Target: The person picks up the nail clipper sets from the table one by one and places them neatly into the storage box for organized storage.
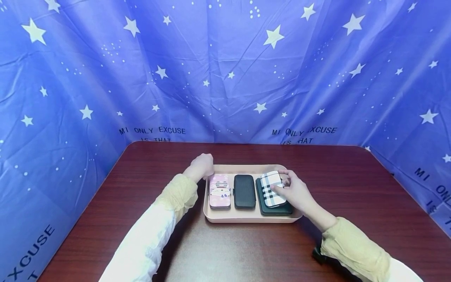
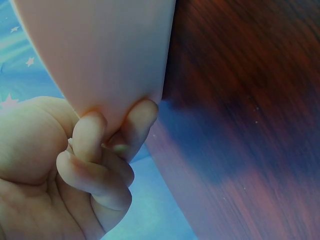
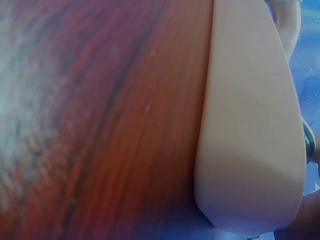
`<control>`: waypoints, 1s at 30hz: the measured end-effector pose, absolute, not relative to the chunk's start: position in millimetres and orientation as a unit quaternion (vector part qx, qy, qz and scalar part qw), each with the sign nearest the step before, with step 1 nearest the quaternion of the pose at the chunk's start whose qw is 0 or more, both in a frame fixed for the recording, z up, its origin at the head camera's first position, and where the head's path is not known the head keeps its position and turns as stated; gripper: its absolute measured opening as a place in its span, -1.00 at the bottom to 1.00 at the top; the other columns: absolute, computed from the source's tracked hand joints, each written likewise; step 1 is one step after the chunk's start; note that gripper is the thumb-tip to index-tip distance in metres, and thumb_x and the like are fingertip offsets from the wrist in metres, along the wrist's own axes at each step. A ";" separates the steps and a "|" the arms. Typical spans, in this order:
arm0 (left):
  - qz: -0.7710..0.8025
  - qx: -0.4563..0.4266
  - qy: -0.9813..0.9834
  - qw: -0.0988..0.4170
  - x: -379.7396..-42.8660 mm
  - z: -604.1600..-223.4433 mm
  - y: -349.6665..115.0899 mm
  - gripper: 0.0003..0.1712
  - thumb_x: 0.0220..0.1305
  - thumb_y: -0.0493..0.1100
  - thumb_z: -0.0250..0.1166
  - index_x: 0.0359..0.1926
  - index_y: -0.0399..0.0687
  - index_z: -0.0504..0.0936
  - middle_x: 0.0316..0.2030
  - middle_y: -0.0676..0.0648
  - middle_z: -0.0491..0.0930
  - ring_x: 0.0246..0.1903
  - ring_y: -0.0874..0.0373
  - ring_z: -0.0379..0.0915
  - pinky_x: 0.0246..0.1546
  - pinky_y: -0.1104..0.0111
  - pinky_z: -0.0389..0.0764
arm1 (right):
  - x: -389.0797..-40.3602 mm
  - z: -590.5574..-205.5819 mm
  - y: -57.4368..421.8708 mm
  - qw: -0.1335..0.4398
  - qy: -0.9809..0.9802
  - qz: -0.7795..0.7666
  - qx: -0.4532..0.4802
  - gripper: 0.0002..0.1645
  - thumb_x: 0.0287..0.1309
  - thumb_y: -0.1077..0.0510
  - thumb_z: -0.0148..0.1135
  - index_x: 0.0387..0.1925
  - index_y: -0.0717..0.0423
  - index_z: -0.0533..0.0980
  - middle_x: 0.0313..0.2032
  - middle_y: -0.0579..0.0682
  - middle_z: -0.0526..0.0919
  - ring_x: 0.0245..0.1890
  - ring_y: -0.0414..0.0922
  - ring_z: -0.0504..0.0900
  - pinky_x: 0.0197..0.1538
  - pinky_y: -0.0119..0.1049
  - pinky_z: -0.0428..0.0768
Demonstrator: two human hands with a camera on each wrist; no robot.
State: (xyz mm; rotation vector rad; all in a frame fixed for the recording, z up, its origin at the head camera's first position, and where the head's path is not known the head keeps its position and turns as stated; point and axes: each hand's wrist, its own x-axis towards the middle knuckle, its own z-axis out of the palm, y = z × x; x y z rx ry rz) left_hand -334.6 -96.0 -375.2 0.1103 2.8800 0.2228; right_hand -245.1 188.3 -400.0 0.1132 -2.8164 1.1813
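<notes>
My left hand [image 1: 203,165] grips the far left corner of a beige tray [image 1: 243,219]. In the left wrist view its curled fingers pinch the tray wall [image 2: 110,55]. At the tray's right side my right hand [image 1: 299,196] holds a white, black and blue plaid case [image 1: 271,187] between thumb and fingers. That case sits slightly tilted over a larger dark green case [image 1: 276,211], and I cannot tell whether the two touch. A ribbed black case [image 1: 244,192] lies in the tray's middle. To its left lies a pink patterned case [image 1: 220,199].
The tray stands on a dark red-brown wooden table [image 1: 141,227]. A blue curtain with stars [image 1: 225,58] hangs behind the table and at both sides. Under the right sleeve a small dark object [image 1: 318,255] shows, partly hidden.
</notes>
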 end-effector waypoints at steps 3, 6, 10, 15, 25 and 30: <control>0.076 0.040 0.989 0.124 -336.0 -376.8 -95.9 -0.78 -0.13 -0.41 0.27 -0.34 -0.20 0.58 -0.76 -0.01 0.57 -0.72 0.17 0.52 -0.66 0.35 0.51 | -246.1 -400.5 189.3 0.052 -0.925 0.374 0.049 -0.29 0.04 0.07 0.37 0.17 0.24 0.32 -0.33 0.11 0.52 -0.30 -0.06 0.47 -0.28 -0.30 0.43; 0.078 0.041 0.989 0.122 -336.5 -377.4 -95.8 -0.76 -0.15 -0.41 0.28 -0.34 -0.20 0.57 -0.75 -0.01 0.57 -0.71 0.16 0.53 -0.66 0.35 0.51 | -246.8 -399.1 190.7 0.058 -0.932 0.352 0.062 -0.31 0.04 0.06 0.37 0.15 0.26 0.33 -0.35 0.11 0.53 -0.32 -0.05 0.48 -0.29 -0.28 0.43; 0.083 0.038 0.988 0.125 -335.6 -376.6 -95.9 -0.75 -0.15 -0.41 0.29 -0.33 -0.19 0.57 -0.74 -0.02 0.58 -0.70 0.14 0.54 -0.64 0.33 0.52 | -247.5 -395.9 193.0 0.051 -0.946 0.309 0.078 -0.30 0.04 0.03 0.35 0.13 0.31 0.34 -0.39 0.10 0.53 -0.37 -0.04 0.50 -0.32 -0.25 0.44; 0.080 0.035 0.988 0.126 -334.1 -376.9 -97.0 -0.73 -0.17 -0.41 0.29 -0.32 -0.19 0.57 -0.70 -0.03 0.59 -0.66 0.12 0.54 -0.61 0.32 0.52 | -248.9 -390.8 195.1 0.039 -0.961 0.258 0.095 -0.31 0.03 -0.03 0.35 0.03 0.40 0.38 -0.45 0.05 0.55 -0.43 -0.06 0.52 -0.36 -0.23 0.47; 0.089 0.036 0.988 0.117 -331.4 -377.0 -97.6 -0.80 -0.10 -0.41 0.23 -0.35 -0.19 0.58 -0.66 -0.05 0.59 -0.70 0.16 0.53 -0.66 0.34 0.52 | -251.0 -381.4 198.1 0.043 -0.967 0.220 0.120 -0.38 0.00 0.00 0.36 -0.07 0.46 0.50 -0.58 -0.08 0.62 -0.45 -0.08 0.60 -0.23 -0.10 0.57; 0.088 0.033 0.989 0.114 -330.4 -378.8 -96.7 -0.87 -0.04 -0.39 0.20 -0.40 -0.18 0.58 -0.71 -0.04 0.58 -0.74 0.19 0.53 -0.66 0.34 0.52 | -249.5 -378.3 197.7 0.024 -0.969 0.215 0.122 -0.40 0.00 0.03 0.35 -0.10 0.48 0.49 -0.57 -0.03 0.65 -0.53 -0.10 0.63 -0.22 -0.10 0.60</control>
